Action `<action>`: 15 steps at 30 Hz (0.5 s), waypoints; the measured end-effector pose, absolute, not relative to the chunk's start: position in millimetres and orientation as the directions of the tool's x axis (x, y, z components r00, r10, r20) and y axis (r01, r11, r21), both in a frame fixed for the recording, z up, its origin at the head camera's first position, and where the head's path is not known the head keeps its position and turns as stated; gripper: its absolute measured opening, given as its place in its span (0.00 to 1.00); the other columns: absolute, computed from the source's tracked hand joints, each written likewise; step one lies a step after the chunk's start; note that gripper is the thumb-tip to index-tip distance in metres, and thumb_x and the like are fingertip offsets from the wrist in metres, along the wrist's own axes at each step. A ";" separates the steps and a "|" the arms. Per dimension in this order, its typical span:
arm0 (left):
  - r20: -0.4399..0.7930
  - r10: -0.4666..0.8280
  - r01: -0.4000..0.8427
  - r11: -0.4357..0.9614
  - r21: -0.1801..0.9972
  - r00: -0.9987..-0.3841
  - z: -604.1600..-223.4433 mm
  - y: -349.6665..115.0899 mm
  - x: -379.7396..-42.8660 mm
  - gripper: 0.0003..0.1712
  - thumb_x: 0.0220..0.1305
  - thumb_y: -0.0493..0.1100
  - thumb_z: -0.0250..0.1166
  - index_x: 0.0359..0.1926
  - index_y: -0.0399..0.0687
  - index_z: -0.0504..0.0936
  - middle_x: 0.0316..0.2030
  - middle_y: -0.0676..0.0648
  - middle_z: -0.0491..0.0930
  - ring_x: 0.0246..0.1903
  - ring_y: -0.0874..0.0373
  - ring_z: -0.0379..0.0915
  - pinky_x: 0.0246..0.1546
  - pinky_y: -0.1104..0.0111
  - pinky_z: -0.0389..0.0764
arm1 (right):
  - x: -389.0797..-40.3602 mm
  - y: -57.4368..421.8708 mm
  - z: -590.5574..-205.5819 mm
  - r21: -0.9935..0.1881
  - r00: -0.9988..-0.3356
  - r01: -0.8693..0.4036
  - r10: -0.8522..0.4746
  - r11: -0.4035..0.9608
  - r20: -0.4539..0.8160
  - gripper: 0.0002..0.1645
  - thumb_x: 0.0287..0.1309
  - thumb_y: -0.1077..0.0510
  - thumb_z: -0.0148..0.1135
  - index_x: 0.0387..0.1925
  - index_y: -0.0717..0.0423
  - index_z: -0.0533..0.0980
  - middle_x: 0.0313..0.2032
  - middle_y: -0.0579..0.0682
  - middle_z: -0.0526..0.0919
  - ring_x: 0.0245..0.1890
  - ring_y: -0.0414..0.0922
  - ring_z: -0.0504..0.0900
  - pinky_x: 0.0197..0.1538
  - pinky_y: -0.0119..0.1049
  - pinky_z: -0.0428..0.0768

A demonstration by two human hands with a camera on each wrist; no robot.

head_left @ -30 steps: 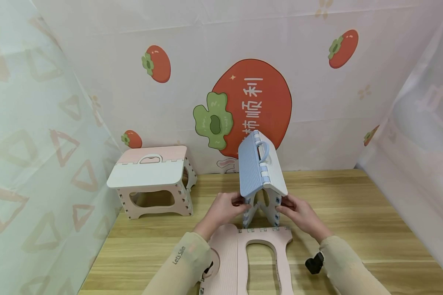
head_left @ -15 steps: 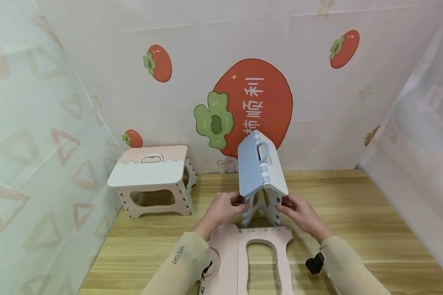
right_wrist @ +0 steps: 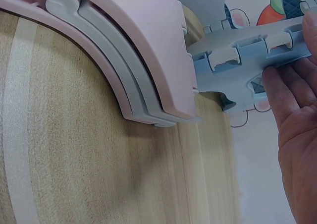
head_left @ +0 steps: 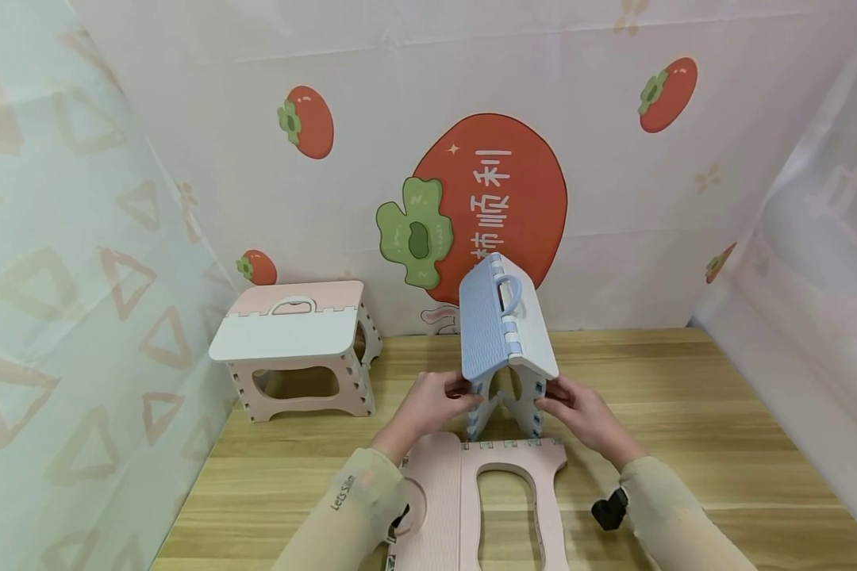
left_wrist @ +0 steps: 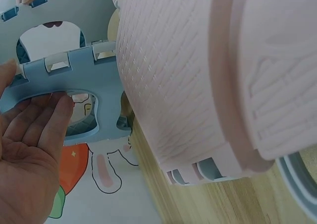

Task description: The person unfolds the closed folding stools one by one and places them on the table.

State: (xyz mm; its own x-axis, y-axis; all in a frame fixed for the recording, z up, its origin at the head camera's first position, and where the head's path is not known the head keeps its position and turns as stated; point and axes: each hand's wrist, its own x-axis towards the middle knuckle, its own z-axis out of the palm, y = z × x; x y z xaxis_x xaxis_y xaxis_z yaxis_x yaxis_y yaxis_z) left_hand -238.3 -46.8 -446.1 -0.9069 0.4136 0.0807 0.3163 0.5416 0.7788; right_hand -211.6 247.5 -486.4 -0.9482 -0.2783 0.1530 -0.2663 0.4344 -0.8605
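Blue-and-white folding stool (head_left: pixel 484 329) stands upright mid-counter (head_left: pixel 685 412), at the far side of a pink folding stool (head_left: pixel 439 507) that lies flat. Its seat halves slope down from the center hinge like a roof, carry handle (head_left: pixel 517 295) up, so it is only part open.

Left hand (head_left: pixel 432 406) grips the left leg panel (left_wrist: pixel 109 87), thumb over the edge, fingers in the cutout. Right hand (head_left: pixel 582 414) is likewise clamped on the right leg panel (right_wrist: pixel 237 80). Hands sit well apart, one per side.

Step in hand looks like unfolding the stool; folding can't be ruled out from this pose. If unfolding, the next move calls for an even outward pull on both panels, then a downward press on the ridge until the seat lies level, as on the pink-and-white folding stool (head_left: pixel 286 337) standing open at left.
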 end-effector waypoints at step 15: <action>0.088 0.424 0.335 0.553 0.763 -0.901 -446.6 -50.3 -239.0 0.15 0.66 0.51 0.71 0.50 0.51 0.88 0.43 0.53 0.89 0.45 0.62 0.85 0.45 0.67 0.86 | -212.3 248.7 -488.0 -0.861 -0.944 -0.278 -0.285 0.426 0.164 0.31 0.73 0.53 0.61 0.70 0.64 0.68 0.61 0.67 0.79 0.57 0.59 0.83 0.56 0.45 0.84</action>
